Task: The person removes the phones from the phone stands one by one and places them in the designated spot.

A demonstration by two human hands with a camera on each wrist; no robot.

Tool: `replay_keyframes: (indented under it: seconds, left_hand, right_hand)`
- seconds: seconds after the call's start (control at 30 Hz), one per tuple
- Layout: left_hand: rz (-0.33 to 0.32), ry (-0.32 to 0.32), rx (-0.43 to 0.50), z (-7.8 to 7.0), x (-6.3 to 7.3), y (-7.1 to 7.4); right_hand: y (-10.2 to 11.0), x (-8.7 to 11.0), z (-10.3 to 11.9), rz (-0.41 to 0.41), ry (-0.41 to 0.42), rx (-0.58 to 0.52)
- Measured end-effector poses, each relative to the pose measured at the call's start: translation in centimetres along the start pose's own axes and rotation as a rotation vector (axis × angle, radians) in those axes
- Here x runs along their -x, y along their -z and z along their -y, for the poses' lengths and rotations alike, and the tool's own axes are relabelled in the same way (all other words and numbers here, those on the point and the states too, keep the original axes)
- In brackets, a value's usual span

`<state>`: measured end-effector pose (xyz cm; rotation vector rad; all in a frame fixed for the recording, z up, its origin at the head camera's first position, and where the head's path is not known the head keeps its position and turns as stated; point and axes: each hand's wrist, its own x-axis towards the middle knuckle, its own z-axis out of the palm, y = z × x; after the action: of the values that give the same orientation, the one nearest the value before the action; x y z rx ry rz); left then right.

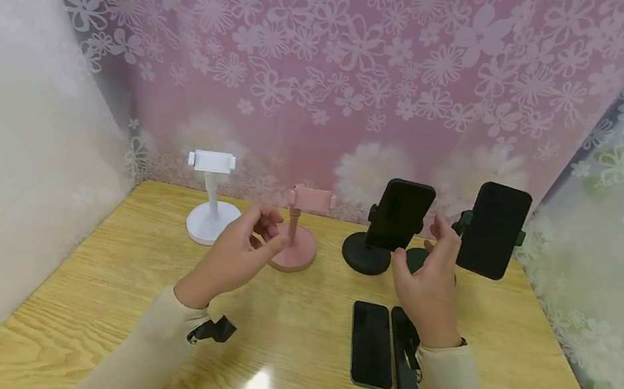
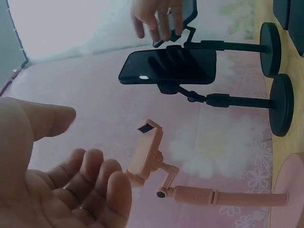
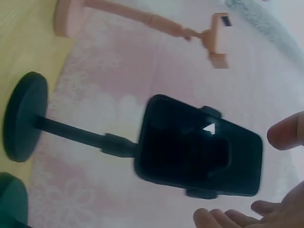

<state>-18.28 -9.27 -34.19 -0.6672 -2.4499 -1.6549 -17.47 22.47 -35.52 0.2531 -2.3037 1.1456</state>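
My left hand hovers in front of the pink phone stand, its fingers loosely bent around nothing. The left wrist view shows a gap between those fingers and the stand's pink clamp. My right hand is raised beside the phone held in the black stand. Thumb and fingers are spread; in the right wrist view they appear apart from that phone. Right of this hand, another phone sits tilted in a dark green stand, whose base is partly hidden.
A white phone stand with a bare clamp stands at the left. Two dark phones lie flat on the wooden table: one phone fully visible, the other phone partly under my right wrist. A floral curtain hangs behind.
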Motion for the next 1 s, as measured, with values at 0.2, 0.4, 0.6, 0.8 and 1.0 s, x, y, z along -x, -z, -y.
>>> replay_keyframes:
  seconds: [0.2, 0.4, 0.6, 0.8, 1.0]
  left_hand:
    - [0.043, 0.045, -0.061, 0.2, 0.2, 0.4]
    - [0.074, 0.015, -0.078, 0.0, 0.1, 0.9]
    - [0.067, 0.043, -0.089, -0.2, 0.2, 1.2]
    - [0.057, 0.068, -0.084, -0.3, 0.2, 1.5]
    - [0.058, 0.059, -0.081, -0.1, 0.3, 1.7]
  right_hand:
    - [-0.7, -0.4, -2.3, 0.107, -0.135, -0.091]
    - [-1.6, -0.9, -4.2, 0.186, -0.306, -0.378]
    - [-2.5, -1.1, -5.3, 0.216, -0.363, -0.523]
    - [-3.2, -1.4, -5.6, 0.249, -0.431, -0.549]
    - [-3.9, -1.1, -5.6, 0.158, -0.432, -0.537]
